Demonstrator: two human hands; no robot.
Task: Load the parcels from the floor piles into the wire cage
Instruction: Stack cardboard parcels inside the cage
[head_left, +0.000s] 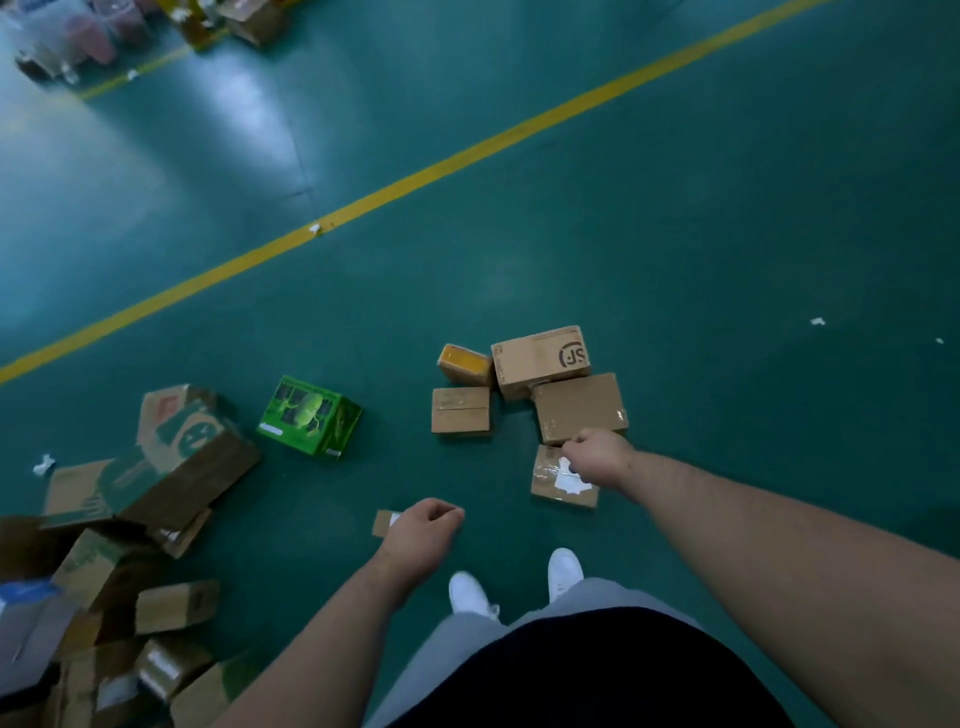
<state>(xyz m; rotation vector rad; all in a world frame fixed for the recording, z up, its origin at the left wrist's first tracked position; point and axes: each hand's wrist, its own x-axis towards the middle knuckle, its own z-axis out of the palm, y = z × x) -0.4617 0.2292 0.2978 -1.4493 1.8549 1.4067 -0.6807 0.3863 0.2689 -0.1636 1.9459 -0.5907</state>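
Note:
A cluster of cardboard parcels lies on the green floor ahead: an SF-printed box (540, 361), a plain brown box (579, 408), a small taped box (461, 410), a yellow-topped box (465, 364) and a small box with a white label (558, 480). My right hand (597, 457) hangs curled over the labelled box's far corner; I cannot tell whether it touches it. My left hand (423, 530) is curled with nothing visible in it. A small flat cardboard parcel (385, 522) shows just beyond it, partly hidden. The wire cage is out of view.
A green printed box (309, 415) lies alone to the left. A heap of several cartons (150, 467) fills the lower left. A yellow floor line (415, 176) runs diagonally across. More boxes (249, 21) sit far away at the top left. My white shoes (563, 571) stand below the hands.

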